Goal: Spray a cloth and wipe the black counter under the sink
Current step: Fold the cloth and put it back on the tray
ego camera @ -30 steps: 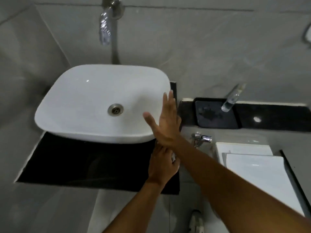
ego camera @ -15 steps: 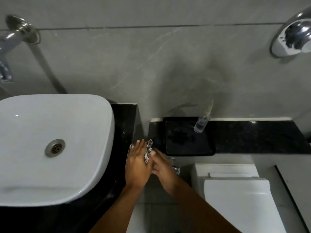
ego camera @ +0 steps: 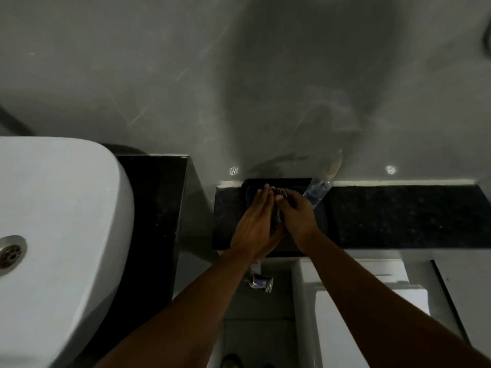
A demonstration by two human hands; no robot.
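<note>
Both my hands meet over a black tray (ego camera: 245, 185) on the dark ledge (ego camera: 398, 216). A small crumpled cloth (ego camera: 279, 193) is pressed between them; only a dark-and-light bit shows at the fingertips. My left hand (ego camera: 252, 224) lies flat against the cloth, and my right hand (ego camera: 297, 216) curls around it. A clear spray bottle (ego camera: 320, 191) with a pale nozzle stands at the tray's far right corner, just beyond my right hand. The white sink (ego camera: 58, 235) sits on the black counter (ego camera: 154, 208) at the left.
A grey tiled wall (ego camera: 239, 75) rises behind the ledge. A chrome tap valve (ego camera: 259, 281) sticks out below the ledge, under my left wrist. A white toilet cistern and lid (ego camera: 345, 314) fill the lower right. The sink drain (ego camera: 10, 252) shows at the far left edge.
My view has shifted right, away from the sink. Both hands have moved with the cloth from the counter's right edge to over the black tray by the spray bottle.
</note>
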